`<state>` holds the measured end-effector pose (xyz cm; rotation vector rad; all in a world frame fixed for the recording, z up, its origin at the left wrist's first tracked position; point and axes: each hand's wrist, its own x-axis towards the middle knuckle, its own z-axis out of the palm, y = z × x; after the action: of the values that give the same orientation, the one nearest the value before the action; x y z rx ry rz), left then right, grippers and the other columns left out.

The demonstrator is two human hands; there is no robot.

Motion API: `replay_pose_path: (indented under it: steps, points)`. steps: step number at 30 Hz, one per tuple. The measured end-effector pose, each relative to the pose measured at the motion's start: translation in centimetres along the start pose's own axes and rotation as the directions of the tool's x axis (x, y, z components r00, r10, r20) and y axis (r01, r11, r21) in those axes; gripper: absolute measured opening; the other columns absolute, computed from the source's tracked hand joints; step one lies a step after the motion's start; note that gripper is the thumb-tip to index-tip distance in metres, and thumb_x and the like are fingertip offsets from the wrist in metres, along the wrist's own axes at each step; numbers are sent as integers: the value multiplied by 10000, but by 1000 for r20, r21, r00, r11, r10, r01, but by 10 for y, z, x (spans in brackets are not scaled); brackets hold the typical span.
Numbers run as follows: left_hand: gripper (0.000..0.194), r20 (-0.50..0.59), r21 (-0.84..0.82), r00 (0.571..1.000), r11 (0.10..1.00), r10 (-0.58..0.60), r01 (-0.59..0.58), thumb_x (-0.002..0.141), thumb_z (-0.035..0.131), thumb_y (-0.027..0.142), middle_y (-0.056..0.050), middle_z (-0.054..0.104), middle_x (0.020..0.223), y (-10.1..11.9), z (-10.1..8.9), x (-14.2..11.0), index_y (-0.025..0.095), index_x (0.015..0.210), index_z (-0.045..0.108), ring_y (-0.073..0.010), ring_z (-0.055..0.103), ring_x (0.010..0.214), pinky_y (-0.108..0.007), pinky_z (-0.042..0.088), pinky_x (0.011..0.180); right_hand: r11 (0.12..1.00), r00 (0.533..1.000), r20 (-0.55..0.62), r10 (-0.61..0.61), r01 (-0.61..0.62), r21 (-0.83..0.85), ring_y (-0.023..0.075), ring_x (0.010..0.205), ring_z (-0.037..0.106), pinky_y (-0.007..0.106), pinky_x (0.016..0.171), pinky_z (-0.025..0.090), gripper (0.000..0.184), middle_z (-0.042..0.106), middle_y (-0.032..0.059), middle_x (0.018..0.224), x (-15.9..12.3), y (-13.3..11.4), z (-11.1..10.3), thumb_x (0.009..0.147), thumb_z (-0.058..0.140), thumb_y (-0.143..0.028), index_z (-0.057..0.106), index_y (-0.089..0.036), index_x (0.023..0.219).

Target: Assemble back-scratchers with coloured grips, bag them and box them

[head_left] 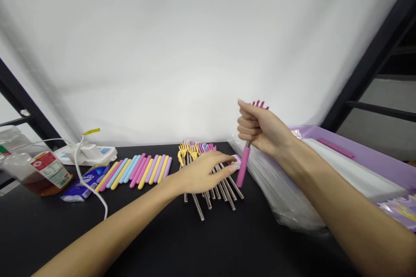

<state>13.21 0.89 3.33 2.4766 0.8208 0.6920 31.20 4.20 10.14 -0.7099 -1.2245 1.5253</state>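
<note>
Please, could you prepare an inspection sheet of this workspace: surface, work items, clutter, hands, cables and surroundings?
Surface: black, flat tabletop.
Job's things: slim metal rods with colourful claw-shaped heads, overlapping; to their left, a row of rounded pink, yellow, blue and lilac handles.
Clutter: transparent container with red-and-white label and brown contents; shiny blue packet; clear plastic bags beside a lilac box.
Hands: right hand grips a magenta claw-headed stick, handle downward; left hand extends over the rods, contact unclear.
Cables: white cable near a white power strip, passing the packet.
Surroundings: plain white backdrop; black bars both sides.
</note>
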Motion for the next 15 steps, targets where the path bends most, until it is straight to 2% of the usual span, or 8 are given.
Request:
replay_pose_path:
  steps: [3, 5, 6, 8, 10, 12, 15]
  points:
    - [425, -49, -309, 992, 946, -116, 95, 990, 357, 503, -66, 665, 951, 7, -7, 3, 158, 1099, 582, -159, 628, 855, -296, 495, 776, 989, 993, 91, -77, 64, 131, 61, 432, 150, 219, 406, 202, 491, 171, -81, 519, 10, -3, 18, 900, 609, -383, 309, -193, 560]
    - [419, -61, -446, 981, 884, -186, 140, 985, 355, 512, -19, 599, 792, 8, -15, 2, 157, 1117, 535, -117, 581, 677, -248, 470, 635, 985, 982, 130, -139, 123, 123, 71, 495, 332, 220, 492, 342, 428, 318, -52, 564, 16, 2, 24, 876, 634, -387, 397, -183, 584]
    - [415, -65, -459, 976, 874, -209, 157, 983, 360, 515, 14, 541, 723, 7, -21, 0, 165, 1137, 519, -95, 526, 596, -229, 437, 576, 985, 976, 139, -168, 160, 65, 86, 571, 422, 233, 560, 396, 380, 405, -29, 619, 18, 4, 24, 861, 654, -387, 452, -178, 616]
    - [411, -73, -370, 970, 909, -234, 192, 977, 365, 525, 60, 420, 644, 3, -34, -5, 196, 1168, 520, -71, 400, 506, -208, 358, 504, 962, 967, 166, -194, 221, -159, 123, 721, 518, 267, 666, 436, 270, 527, 8, 754, 19, 4, 17, 829, 699, -381, 559, -173, 729]
    - [401, -88, -206, 967, 954, -239, 217, 974, 370, 523, 58, 419, 659, -4, -49, -10, 224, 1177, 544, -71, 381, 523, -205, 328, 506, 867, 965, 224, -135, 225, -445, 142, 744, 541, 289, 675, 434, 244, 574, 19, 806, 15, -2, 2, 801, 737, -382, 626, -182, 886]
    - [372, -78, -48, 969, 972, -234, 230, 978, 374, 491, 44, 487, 696, -9, -60, -14, 226, 1135, 583, -76, 421, 556, -209, 331, 528, 735, 948, 317, 26, 197, -649, 161, 702, 555, 322, 670, 446, 335, 612, 43, 788, 10, -14, -14, 798, 730, -424, 663, -168, 1003]
    - [310, -70, 148, 978, 968, -194, 203, 971, 418, 412, 36, 524, 667, -12, -66, -16, 196, 1018, 635, -85, 426, 548, -221, 309, 533, 594, 903, 344, 259, 132, -794, 201, 772, 606, 349, 719, 469, 428, 670, 78, 883, 3, -28, -28, 808, 704, -458, 662, -190, 1138]
